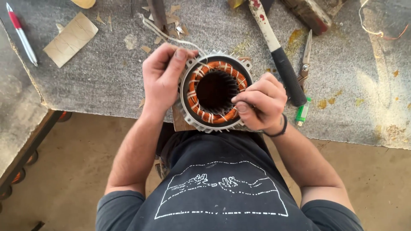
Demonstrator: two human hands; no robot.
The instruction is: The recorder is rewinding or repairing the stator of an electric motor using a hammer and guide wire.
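Your left hand (162,79) pinches the white lacing cord (171,37); your right hand (261,105) grips the round metal stator with orange copper windings (201,109) mid-frame. Overpulling could snap it.

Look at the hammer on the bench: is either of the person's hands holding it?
No. The hammer lies untouched on the bench, while the left hand and right hand both grip the motor stator.

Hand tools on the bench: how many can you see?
2: a hammer lying diagonally right of the stator, and scissors just right of its handle. Others may lie beyond the top edge.
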